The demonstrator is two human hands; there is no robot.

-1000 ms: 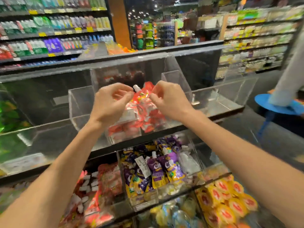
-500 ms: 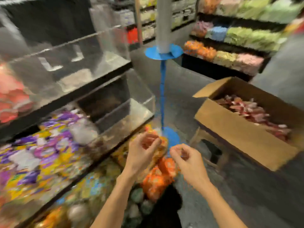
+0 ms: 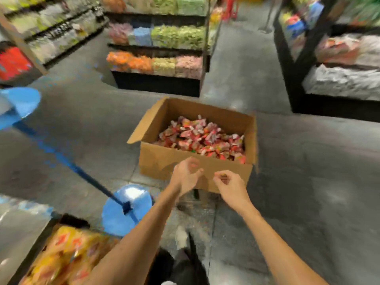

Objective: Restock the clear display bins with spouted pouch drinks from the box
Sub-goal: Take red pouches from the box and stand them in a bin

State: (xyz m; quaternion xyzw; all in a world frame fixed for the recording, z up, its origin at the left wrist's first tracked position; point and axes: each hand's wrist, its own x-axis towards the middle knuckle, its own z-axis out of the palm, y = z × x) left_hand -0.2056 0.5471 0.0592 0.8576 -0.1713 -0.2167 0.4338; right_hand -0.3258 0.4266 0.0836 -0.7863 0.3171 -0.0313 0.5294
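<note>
An open cardboard box (image 3: 164, 159) stands on the floor ahead, filled with several red and white spouted pouch drinks (image 3: 202, 137). Both my hands hover in front of its near wall and hold nothing. My left hand (image 3: 186, 175) has loosely curled fingers with the thumb out. To its right, my right hand (image 3: 230, 187) also has its fingers loosely curled. The display bins are mostly out of view; only a corner with yellow pouches (image 3: 65, 256) shows at the lower left.
A blue stand (image 3: 125, 208) with a round base and slanted pole is on the floor to the left of my arms. Low displays of coloured packs (image 3: 156, 64) lie beyond the box, dark shelving (image 3: 337, 79) at the right. Grey floor surrounds the box.
My hands let go of the red pouches at the upper clear bin. My view swung right and down from the bins to the box, and both hands now reach toward it.
</note>
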